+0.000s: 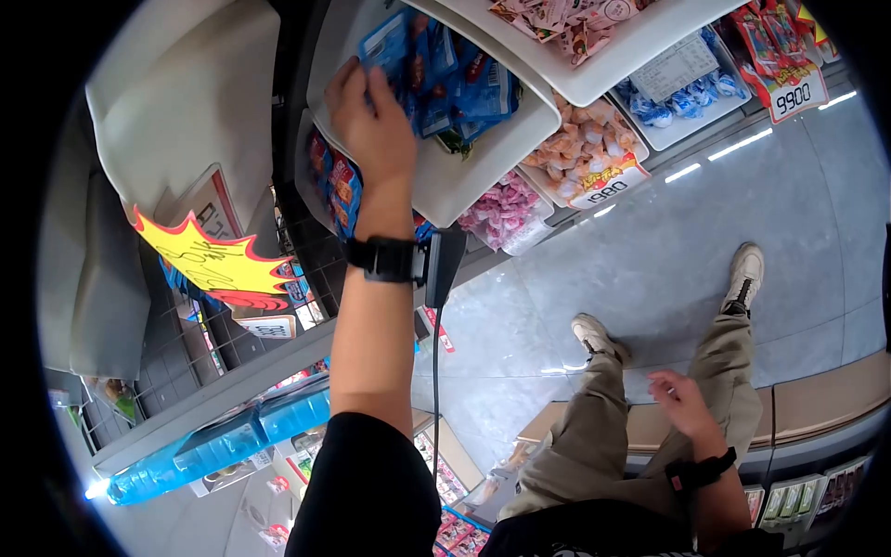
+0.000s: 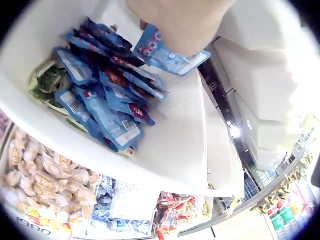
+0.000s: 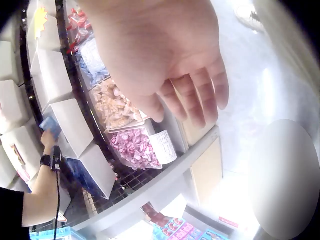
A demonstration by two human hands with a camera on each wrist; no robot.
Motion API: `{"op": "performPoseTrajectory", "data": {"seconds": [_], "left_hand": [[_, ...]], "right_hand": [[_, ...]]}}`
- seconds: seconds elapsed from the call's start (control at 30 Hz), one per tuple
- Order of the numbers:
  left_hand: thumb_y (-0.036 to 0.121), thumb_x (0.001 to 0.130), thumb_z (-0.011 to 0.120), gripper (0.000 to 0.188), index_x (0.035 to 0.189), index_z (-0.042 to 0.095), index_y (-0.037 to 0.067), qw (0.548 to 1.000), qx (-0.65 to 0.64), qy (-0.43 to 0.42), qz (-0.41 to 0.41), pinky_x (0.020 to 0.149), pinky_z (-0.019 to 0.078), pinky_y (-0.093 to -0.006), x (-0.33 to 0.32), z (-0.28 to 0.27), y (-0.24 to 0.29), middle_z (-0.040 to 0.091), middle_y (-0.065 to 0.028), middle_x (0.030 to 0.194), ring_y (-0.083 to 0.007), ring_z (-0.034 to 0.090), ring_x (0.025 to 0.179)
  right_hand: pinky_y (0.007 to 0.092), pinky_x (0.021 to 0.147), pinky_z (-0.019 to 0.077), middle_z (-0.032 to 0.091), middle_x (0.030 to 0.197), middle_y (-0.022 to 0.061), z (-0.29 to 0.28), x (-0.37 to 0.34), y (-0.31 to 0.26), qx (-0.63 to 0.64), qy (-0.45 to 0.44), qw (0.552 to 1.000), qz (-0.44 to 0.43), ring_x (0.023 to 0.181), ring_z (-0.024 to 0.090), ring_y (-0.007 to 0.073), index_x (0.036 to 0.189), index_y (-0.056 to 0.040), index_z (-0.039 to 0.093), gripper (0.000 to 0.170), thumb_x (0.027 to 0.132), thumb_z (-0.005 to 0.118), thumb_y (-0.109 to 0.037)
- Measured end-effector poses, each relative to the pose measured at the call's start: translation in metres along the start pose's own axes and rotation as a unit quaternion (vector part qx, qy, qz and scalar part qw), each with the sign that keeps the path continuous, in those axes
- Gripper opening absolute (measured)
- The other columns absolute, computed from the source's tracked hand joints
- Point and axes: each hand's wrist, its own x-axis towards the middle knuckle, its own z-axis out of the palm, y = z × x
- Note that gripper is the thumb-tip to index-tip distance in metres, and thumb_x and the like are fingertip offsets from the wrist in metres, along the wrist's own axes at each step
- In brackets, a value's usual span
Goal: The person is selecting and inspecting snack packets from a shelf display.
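My left hand (image 1: 376, 135) reaches over a white bin (image 1: 445, 190) and pinches a blue packet (image 1: 385, 45) by the bin's upper left side. In the left wrist view that packet (image 2: 172, 59) hangs from the hand (image 2: 182, 20), above a heap of other blue packets (image 2: 112, 120) lying in the bin. Some green packets (image 2: 50, 82) lie under the heap. The right wrist view shows the left hand (image 3: 48, 140) from afar. My right hand (image 1: 685, 407) hangs low, away from the bins, with nothing in it; its fingers (image 3: 200, 95) are loosely bent.
Beside the bin are trays of orange-wrapped candy (image 1: 589, 144), pink candy (image 1: 506, 209) and blue-white candy (image 1: 668, 110), with price cards. A yellow star-shaped sign (image 1: 209, 265) stands left of the forearm. Another shelf (image 1: 826, 399) runs behind the legs, across a grey floor (image 1: 668, 223).
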Motion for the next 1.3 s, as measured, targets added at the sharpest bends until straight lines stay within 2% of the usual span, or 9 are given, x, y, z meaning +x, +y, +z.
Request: {"op": "performPoseTrajectory", "data": {"seconds": [0.07,0.23,0.33,0.47,0.67,0.9,1.1,1.17,1.3], "left_hand": [[0.007,0.083,0.049,0.018,0.095,0.057,-0.004,0.997,0.052,-0.047,-0.035,0.073,0.0450,-0.0348,-0.006,-0.028,0.002,0.054,-0.0185,0.098,-0.0331,0.054,0.088],[0.008,0.084,0.048,0.022,0.102,0.057,-0.002,0.970,0.235,0.066,0.017,0.069,0.0444,-0.0341,-0.033,-0.076,-0.022,0.052,-0.0164,0.095,-0.0301,0.054,0.081],[0.008,0.085,0.048,0.024,0.105,0.057,0.000,0.953,0.302,0.003,0.024,0.068,0.0445,-0.0343,-0.047,-0.099,-0.040,0.049,-0.0151,0.094,-0.0289,0.053,0.078],[0.005,0.083,0.050,0.023,0.104,0.060,0.004,0.958,0.264,-0.048,-0.104,0.068,0.0459,-0.0326,-0.063,-0.096,-0.055,0.045,-0.0130,0.096,-0.0253,0.053,0.082],[-0.006,0.074,0.053,0.028,0.099,0.062,0.003,0.971,0.232,-0.056,-0.031,0.072,0.0484,-0.0287,-0.072,-0.098,-0.040,0.046,-0.0119,0.100,-0.0253,0.054,0.090],[-0.005,0.070,0.054,0.027,0.094,0.064,0.004,0.974,0.208,-0.031,-0.088,0.077,0.0466,-0.0329,-0.074,-0.107,-0.061,0.047,-0.0126,0.105,-0.0274,0.053,0.092],[-0.005,0.067,0.053,0.028,0.090,0.065,0.007,0.939,0.343,-0.006,-0.041,0.074,0.0452,-0.0352,-0.074,-0.102,-0.084,0.053,-0.0137,0.095,-0.0276,0.055,0.087],[-0.005,0.067,0.051,0.029,0.089,0.065,0.006,0.929,0.269,-0.040,-0.250,0.069,0.0452,-0.0338,-0.071,-0.103,-0.097,0.057,-0.0131,0.088,-0.0259,0.058,0.078],[-0.004,0.070,0.049,0.025,0.088,0.065,0.004,0.952,0.091,0.071,-0.285,0.068,0.0451,-0.0319,-0.077,-0.101,-0.136,0.061,-0.0119,0.086,-0.0231,0.059,0.075]], "right_hand": [[0.0253,0.055,0.0437,0.058,0.071,0.0062,0.001,0.000,-0.002,0.001,0.001,1.000,-0.003,0.064,0.055,0.0123,0.095,-0.0025,0.057,0.019,0.078,0.059,-0.010],[0.0248,0.054,0.0433,0.058,0.069,0.0051,0.006,0.000,-0.001,-0.004,-0.007,1.000,-0.007,0.063,0.054,0.0116,0.095,-0.0024,0.057,0.019,0.078,0.059,-0.010],[0.0245,0.054,0.0432,0.057,0.069,0.0049,0.008,0.001,-0.003,-0.013,-0.013,1.000,0.004,0.062,0.054,0.0116,0.094,-0.0025,0.057,0.018,0.078,0.059,-0.010],[0.0243,0.054,0.0431,0.057,0.069,0.0047,0.009,0.003,0.003,-0.024,-0.022,0.999,0.013,0.062,0.054,0.0113,0.094,-0.0028,0.057,0.018,0.078,0.059,-0.010],[0.0244,0.054,0.0432,0.057,0.069,0.0046,0.007,0.001,0.006,0.002,-0.006,1.000,0.012,0.062,0.053,0.0111,0.094,-0.0027,0.058,0.018,0.078,0.059,-0.010],[0.0252,0.053,0.0436,0.057,0.068,0.0048,0.008,0.001,0.004,-0.005,-0.004,1.000,0.005,0.061,0.054,0.0117,0.095,-0.0028,0.057,0.018,0.078,0.059,-0.010],[0.0252,0.053,0.0432,0.057,0.068,0.0050,0.009,0.005,0.003,-0.017,-0.004,1.000,-0.002,0.061,0.054,0.0120,0.095,-0.0029,0.057,0.018,0.078,0.059,-0.009],[0.0252,0.053,0.0431,0.057,0.068,0.0050,0.007,0.006,0.003,-0.014,-0.002,1.000,-0.004,0.061,0.054,0.0120,0.095,-0.0028,0.057,0.018,0.078,0.058,-0.009],[0.0252,0.052,0.0428,0.057,0.068,0.0050,0.004,0.006,0.003,-0.013,-0.002,1.000,-0.004,0.061,0.053,0.0119,0.094,-0.0025,0.057,0.017,0.078,0.058,-0.009]]}}
